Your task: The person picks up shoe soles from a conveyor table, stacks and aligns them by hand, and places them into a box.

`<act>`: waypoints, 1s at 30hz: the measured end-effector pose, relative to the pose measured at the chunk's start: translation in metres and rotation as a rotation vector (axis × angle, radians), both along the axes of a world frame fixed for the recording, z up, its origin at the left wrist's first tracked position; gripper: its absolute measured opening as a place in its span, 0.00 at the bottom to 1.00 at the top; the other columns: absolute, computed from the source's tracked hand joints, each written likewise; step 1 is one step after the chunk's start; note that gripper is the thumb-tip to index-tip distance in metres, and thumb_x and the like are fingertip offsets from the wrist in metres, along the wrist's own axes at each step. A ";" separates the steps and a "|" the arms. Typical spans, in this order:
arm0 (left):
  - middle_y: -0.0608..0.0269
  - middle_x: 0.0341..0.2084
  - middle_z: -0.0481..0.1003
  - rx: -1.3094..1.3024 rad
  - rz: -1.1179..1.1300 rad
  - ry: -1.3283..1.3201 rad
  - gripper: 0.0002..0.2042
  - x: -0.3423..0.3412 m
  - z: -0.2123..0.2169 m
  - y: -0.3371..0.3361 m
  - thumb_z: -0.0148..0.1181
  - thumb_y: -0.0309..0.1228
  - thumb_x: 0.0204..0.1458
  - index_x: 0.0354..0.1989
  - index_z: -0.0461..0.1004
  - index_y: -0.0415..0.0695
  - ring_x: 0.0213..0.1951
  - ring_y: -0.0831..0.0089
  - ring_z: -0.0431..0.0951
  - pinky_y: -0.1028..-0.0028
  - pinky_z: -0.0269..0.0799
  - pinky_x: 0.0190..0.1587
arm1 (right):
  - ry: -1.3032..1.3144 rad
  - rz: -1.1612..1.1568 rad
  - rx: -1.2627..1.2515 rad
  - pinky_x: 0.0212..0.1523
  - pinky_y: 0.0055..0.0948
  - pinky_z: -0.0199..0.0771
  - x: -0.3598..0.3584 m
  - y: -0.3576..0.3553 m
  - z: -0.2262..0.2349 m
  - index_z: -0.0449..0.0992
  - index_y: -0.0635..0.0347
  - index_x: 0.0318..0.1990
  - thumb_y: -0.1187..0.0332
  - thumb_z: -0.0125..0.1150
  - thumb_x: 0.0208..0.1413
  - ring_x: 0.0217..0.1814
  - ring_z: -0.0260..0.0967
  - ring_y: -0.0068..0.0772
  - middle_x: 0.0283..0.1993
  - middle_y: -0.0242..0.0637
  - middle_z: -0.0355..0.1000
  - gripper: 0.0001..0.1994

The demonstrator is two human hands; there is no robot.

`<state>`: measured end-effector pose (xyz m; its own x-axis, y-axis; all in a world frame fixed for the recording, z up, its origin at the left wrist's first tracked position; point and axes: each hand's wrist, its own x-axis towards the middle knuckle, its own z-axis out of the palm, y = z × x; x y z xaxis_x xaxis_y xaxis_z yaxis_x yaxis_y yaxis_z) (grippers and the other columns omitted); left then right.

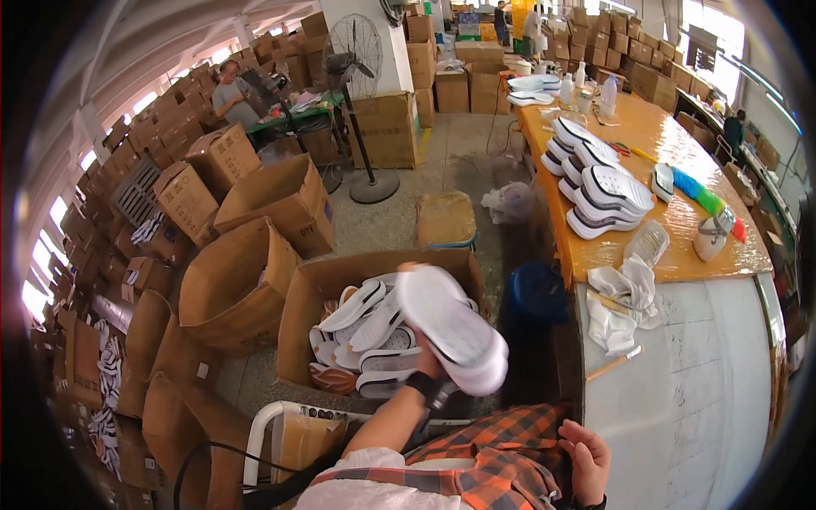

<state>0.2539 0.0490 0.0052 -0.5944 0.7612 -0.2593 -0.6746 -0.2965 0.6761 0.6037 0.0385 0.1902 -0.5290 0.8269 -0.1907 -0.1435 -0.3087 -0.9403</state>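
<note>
The white soles (455, 336) were found near the middle of the frame, held above the right part of an open carton (293, 331), a broad face turned up toward the camera. Blur softened their edges, but the thickness at the lower right suggested more than one, nested together. Their long axis ran obliquely from upper left to lower right; which end was toe and which heel could not be established. The left hand (431, 361) gripped them along the lower left edge, its fingers apparently closed on that side, the tips hidden; this hold presumably kept the nested pieces from sliding apart. The right hand (586, 459), at the bottom right of centre, held nothing visible, its fingers loosely curled, beside a checked garment (501, 446). Inside the carton, loose soles (374, 327), white and some orange-brown, lay at mixed angles, a disorder consistent with bulk storage. On the orange-topped bench (693, 259) at the upper right, stacked soles (608, 191) lay in overlapping piles, probably to save room and prevent toppling. A crumpled white cloth (625, 297) and a brush (612, 363) were noted at its near end. A blue tub (540, 291) stood between carton and bench; a pedestal fan (374, 187) stood at the upper centre.
</note>
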 end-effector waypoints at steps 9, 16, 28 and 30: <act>0.64 0.58 0.53 0.125 0.579 -0.406 0.31 -0.118 -0.058 -0.047 0.43 0.59 0.48 0.58 0.51 0.57 0.56 0.61 0.57 0.53 0.60 0.50 | 0.067 -0.200 -0.168 0.50 0.28 0.65 0.015 -0.009 -0.021 0.69 0.67 0.44 0.72 0.46 0.56 0.48 0.66 0.33 0.46 0.42 0.69 0.11; 0.60 0.28 0.72 0.268 -0.567 -0.514 0.10 0.066 0.008 0.088 0.48 0.39 0.52 0.35 0.69 0.46 0.29 0.66 0.73 0.72 0.70 0.31 | -0.039 -0.500 -0.139 0.48 0.28 0.66 0.061 -0.022 -0.035 0.69 0.67 0.44 0.72 0.47 0.55 0.47 0.67 0.34 0.45 0.43 0.69 0.11; 0.63 0.27 0.74 0.509 -1.675 0.511 0.14 0.329 0.077 0.053 0.52 0.37 0.51 0.38 0.71 0.39 0.29 0.75 0.73 0.74 0.69 0.33 | -0.241 -1.043 0.150 0.38 0.22 0.64 0.103 -0.055 -0.064 0.71 0.66 0.36 0.71 0.48 0.55 0.34 0.63 0.24 0.33 0.34 0.69 0.08; 0.61 0.25 0.75 0.654 -1.634 0.741 0.13 0.333 0.081 0.053 0.51 0.38 0.51 0.35 0.72 0.39 0.28 0.73 0.73 0.73 0.68 0.31 | -0.178 -1.141 0.120 0.36 0.23 0.65 0.097 -0.048 -0.068 0.72 0.66 0.36 0.71 0.48 0.54 0.33 0.62 0.24 0.31 0.35 0.69 0.08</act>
